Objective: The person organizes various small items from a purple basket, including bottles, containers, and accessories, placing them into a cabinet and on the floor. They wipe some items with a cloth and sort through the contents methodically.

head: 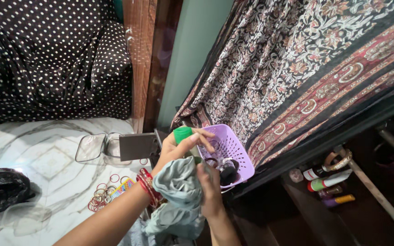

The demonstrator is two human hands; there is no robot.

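Your right hand (211, 191) is bunched around a grey-green cloth (178, 187), pressing it to a green-capped bottle (183, 135). Your left hand (178, 148) clasps that bottle just beside the basket's rim. Lilac perforated plastic basket (240, 157): contains dark round jars (226, 167). Clear plastic container (97, 146) on the marble floor: contents unclear. Dark shelf (297, 200), right: small bottles and tubes (329, 182), bangles (338, 159).
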